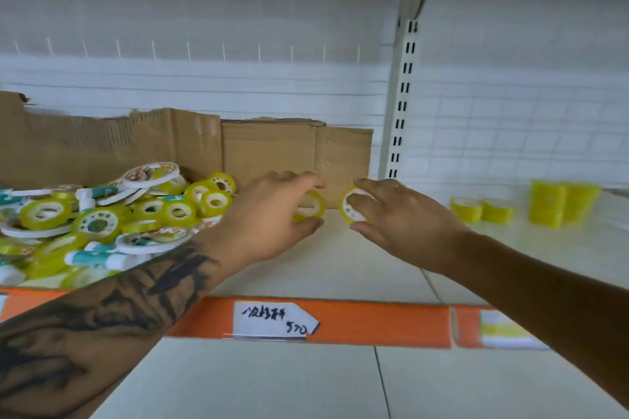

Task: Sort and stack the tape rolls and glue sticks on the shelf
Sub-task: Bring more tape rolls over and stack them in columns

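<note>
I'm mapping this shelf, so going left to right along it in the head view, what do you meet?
Pile of tape rolls and glue sticks → left hand → right hand → two low tape rolls → tall tape stacks.

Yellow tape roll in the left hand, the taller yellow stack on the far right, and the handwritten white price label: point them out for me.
yellow tape roll in the left hand (316,205), head view, exposed right rim.
tall yellow tape stack (547,204), head view, side wall.
handwritten white price label (272,318), head view, centre of the paper.
</note>
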Available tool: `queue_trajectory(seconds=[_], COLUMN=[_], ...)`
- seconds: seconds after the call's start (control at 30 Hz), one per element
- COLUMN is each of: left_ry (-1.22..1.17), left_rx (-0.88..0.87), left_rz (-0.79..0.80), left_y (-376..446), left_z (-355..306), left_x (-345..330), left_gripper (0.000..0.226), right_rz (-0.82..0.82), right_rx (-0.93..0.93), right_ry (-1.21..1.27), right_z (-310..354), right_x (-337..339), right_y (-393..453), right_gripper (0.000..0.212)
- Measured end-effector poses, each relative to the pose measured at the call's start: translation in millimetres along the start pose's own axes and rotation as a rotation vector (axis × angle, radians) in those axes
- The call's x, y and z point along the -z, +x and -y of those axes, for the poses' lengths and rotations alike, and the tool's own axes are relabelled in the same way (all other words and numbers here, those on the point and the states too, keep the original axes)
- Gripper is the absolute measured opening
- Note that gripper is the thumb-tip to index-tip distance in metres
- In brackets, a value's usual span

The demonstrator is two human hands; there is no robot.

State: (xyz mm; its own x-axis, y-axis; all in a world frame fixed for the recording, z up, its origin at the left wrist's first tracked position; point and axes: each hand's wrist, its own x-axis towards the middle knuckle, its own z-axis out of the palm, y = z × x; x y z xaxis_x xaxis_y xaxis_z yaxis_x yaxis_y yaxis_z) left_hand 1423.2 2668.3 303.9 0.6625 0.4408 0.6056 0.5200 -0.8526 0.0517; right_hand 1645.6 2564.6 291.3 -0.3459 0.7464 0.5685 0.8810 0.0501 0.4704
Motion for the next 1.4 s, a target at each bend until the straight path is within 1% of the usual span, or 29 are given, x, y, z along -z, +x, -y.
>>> queue_trajectory(seconds=[0.1, 0.17, 0.33, 0.5, 0.63, 0.77, 0.87, 0.97, 1.13, 1.27, 1.4], left_ry=[0.006, 0.003, -0.012, -0.036, -0.068, -0.111, -0.183, -0.247, -0.303, -0.342, -0.423], left_rx=[-0.056, -0.098, -0.196, -0.228, -0.241, -0.218, -0.196, -0.198, -0.178, -0.17, -0.115], left_rz=[0.022, 0.029, 0.063, 0.061, 0.089, 0.124, 0.133, 0.155, 0.215, 0.247, 0.293], left_y=[18, 29, 57, 80, 98, 124, 141, 157, 188, 203, 200], left_z=[-53, -93, -203, -302, -357, -389, -406, -412, -408, -403, -396], left_x=[-19, -33, -70, -97, -118, -138, -154, -171, -189, -201, -214], left_gripper=[0.053, 0.053, 0.052, 0.048, 0.047, 0.047, 0.048, 0.049, 0.054, 0.054, 0.057], right_rz=[0.018, 0.027, 0.088, 0.145, 0.177, 0.209, 0.205, 0.268, 0.391, 0.441, 0.496], right_rx=[-0.058, -0.112, -0.171, -0.238, -0.266, -0.328, -0.415, -0.488, -0.439, -0.407, -0.342], right_ry=[-0.067, -0.059, -0.058, -0.049, -0.012, 0.076, 0.218, 0.381, 0.456, 0.504, 0.518], right_z=[-38, -66, -140, -201, -238, -267, -281, -298, -327, -348, -359], right_x=[18, 30, 57, 77, 83, 81, 80, 77, 56, 36, 17], right_y=[-55, -96, -206, -292, -337, -362, -371, -370, -355, -347, -343], right_gripper=[0.039, 0.035, 0.036, 0.035, 0.034, 0.033, 0.04, 0.045, 0.042, 0.034, 0.03])
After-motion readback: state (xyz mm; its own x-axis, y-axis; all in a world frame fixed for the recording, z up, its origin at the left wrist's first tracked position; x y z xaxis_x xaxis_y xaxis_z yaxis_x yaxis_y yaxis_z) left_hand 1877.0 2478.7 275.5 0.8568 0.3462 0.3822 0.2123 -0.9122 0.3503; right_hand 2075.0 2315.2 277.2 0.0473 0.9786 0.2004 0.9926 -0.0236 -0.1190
